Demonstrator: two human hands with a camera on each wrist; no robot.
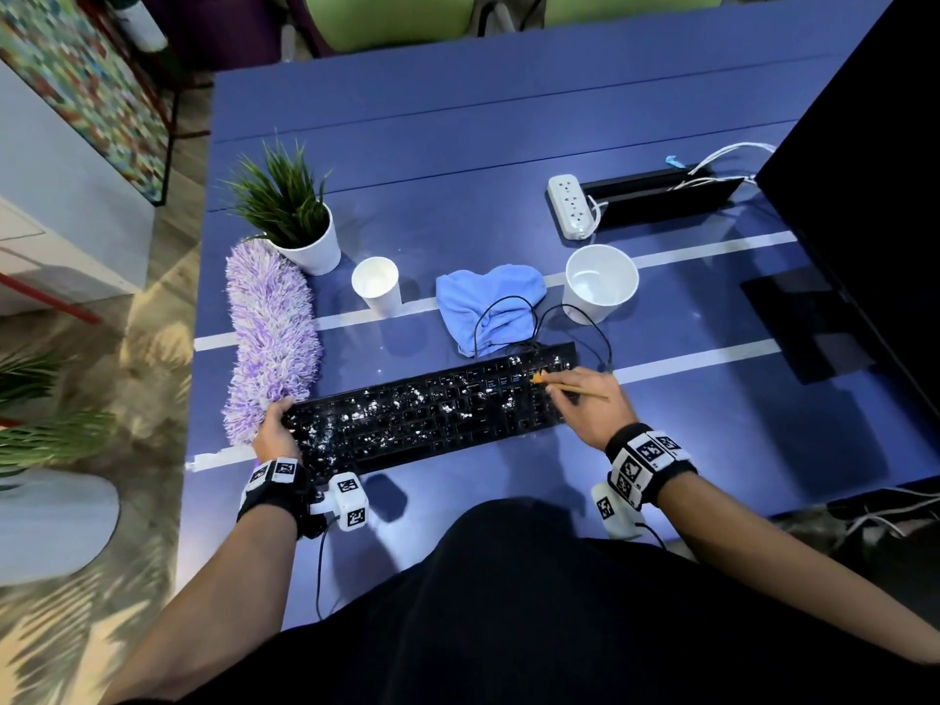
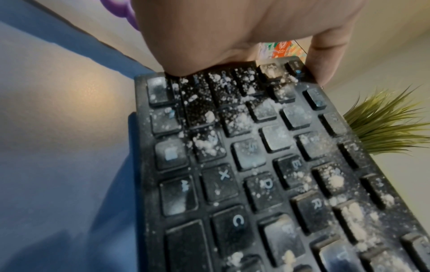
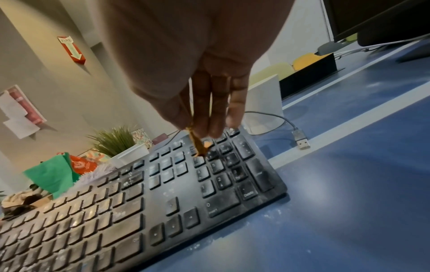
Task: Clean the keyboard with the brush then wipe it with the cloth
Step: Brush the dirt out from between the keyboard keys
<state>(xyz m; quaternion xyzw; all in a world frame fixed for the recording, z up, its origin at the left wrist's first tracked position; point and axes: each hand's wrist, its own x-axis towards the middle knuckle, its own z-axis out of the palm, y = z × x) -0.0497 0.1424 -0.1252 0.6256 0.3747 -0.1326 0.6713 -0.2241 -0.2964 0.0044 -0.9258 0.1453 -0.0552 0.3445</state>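
A black keyboard [image 1: 432, 407] dusted with white powder lies across the blue table [image 1: 458, 145]. My left hand [image 1: 274, 429] grips its left end [image 2: 209, 77], thumb on the near keys and a finger over the far edge. My right hand [image 1: 585, 399] pinches a thin wooden-handled brush [image 1: 564, 386]; its orange bristles [image 3: 201, 149] touch the number-pad keys at the keyboard's [image 3: 163, 193] right end. A crumpled light blue cloth [image 1: 488, 302] lies just behind the keyboard, with the keyboard's black cable looping over it.
A purple fluffy duster [image 1: 269, 338] lies left of the keyboard beside a potted plant [image 1: 295, 216]. Two white cups [image 1: 376, 284] [image 1: 600, 282] stand behind. A power strip [image 1: 569, 206] and a monitor [image 1: 864, 170] sit at the right. A loose USB plug [image 3: 301, 141] rests on the table.
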